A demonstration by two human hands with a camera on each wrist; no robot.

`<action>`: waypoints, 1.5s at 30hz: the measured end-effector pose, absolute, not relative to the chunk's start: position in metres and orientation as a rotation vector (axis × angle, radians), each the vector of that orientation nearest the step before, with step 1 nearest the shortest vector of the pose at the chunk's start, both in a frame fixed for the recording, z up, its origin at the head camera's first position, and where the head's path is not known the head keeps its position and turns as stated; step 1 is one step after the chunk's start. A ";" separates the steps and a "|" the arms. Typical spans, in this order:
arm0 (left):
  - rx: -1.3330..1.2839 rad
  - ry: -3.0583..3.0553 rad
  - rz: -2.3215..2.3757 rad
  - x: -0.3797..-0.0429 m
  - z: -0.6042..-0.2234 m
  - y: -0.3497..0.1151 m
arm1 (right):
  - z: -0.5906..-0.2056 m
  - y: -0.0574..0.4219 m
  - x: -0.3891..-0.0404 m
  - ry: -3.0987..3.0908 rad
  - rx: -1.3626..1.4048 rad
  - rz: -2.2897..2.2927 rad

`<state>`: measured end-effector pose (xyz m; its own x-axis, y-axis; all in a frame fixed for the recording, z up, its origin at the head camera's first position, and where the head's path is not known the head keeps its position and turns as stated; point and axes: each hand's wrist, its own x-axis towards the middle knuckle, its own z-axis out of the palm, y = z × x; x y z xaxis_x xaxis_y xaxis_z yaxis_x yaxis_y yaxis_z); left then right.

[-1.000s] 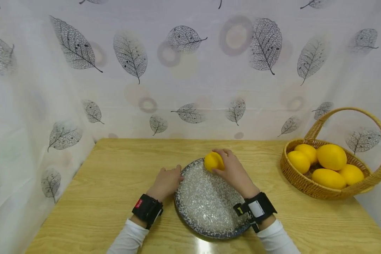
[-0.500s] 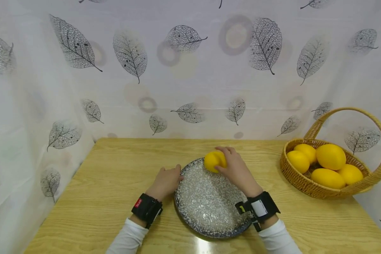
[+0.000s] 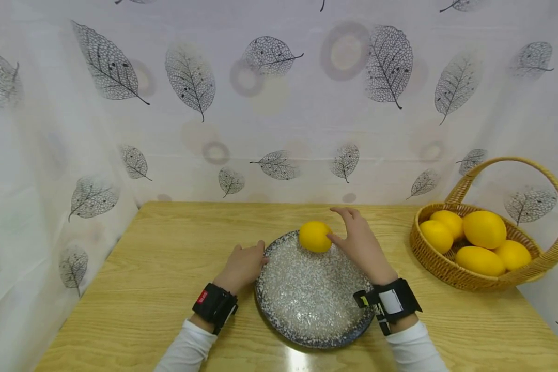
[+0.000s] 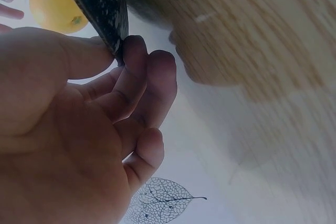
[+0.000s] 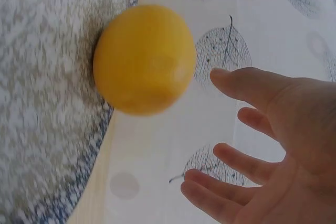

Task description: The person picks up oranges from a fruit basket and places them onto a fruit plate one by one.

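A yellow lemon (image 3: 315,237) lies on the far part of a round speckled grey plate (image 3: 311,299) with a dark blue rim. Just right of the lemon is my right hand (image 3: 360,248), its fingers spread and holding nothing; the right wrist view shows a gap between the thumb and the lemon (image 5: 144,60). My left hand (image 3: 244,266) pinches the plate's left rim. In the left wrist view the thumb is on one face of the plate's rim (image 4: 102,9) and the fingertips (image 4: 135,48) on the other.
To the right, a wicker basket (image 3: 446,266) with a tall arched handle holds several more lemons (image 3: 485,230). The wooden table (image 3: 176,243) ends at a white curtain (image 3: 279,119) printed with grey leaves.
My right hand has let go of the lemon and drawn back to the right, its fingers spreading. The lemon stays on the plate. The left hand keeps its place at the rim.
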<state>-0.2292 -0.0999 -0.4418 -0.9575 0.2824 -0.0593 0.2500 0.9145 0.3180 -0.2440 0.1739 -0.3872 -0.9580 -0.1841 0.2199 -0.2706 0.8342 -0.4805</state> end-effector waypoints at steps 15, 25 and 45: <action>0.404 2.974 0.443 -0.230 -0.442 -0.099 | -0.372 0.236 -0.245 -2.719 0.100 0.641; 0.421 2.965 0.459 -0.229 -0.442 -0.101 | -0.377 0.294 -0.245 -2.654 -0.285 0.732; 0.400 2.980 0.418 -0.228 -0.442 -0.099 | -0.403 0.340 -0.246 -2.743 -0.611 0.848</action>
